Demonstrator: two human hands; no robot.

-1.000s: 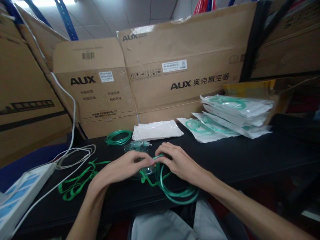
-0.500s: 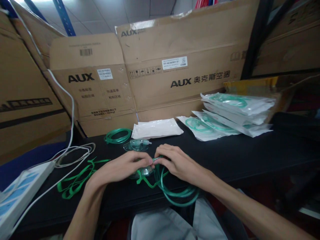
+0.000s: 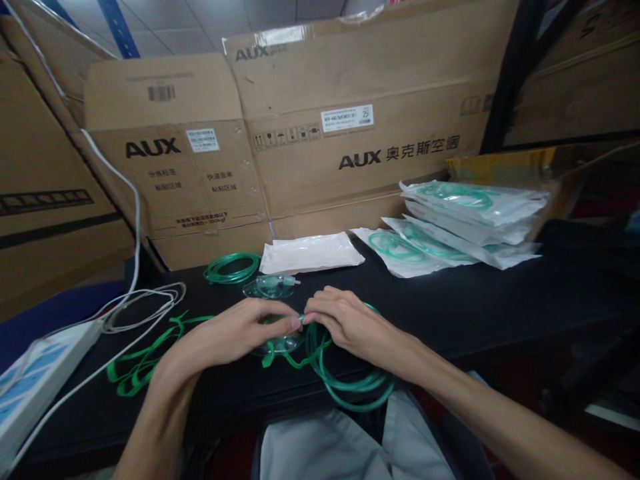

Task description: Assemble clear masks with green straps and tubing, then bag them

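Note:
Above the table edge, my left hand [image 3: 253,330] and my right hand [image 3: 350,323] meet fingertip to fingertip. A clear green face mask [image 3: 286,344] lies partly under my left hand, whose fingers pinch the mask's connector. My right thumb and fingers are closed on one end of a green tube [image 3: 357,385]; its loops hang below that hand toward my lap. Whether tube and connector are joined is hidden by the fingers. A green elastic strap [image 3: 299,362] dangles from the mask. Behind my hands rests a second clear mask [image 3: 271,285], beside a coiled green tube [image 3: 231,268].
More green straps [image 3: 137,367] lie left of my forearm, near a white cable [image 3: 167,310] and a power strip [image 3: 47,370]. A white pouch [image 3: 313,253] lies at the back. Several packed pouches [image 3: 475,200] are stacked right. Cardboard boxes [image 3: 370,87] wall the far edge.
The fingertips of both hands have closed in slightly around the joint. The whole view has shifted a little, and the tube loops beside my right hand have moved slightly.

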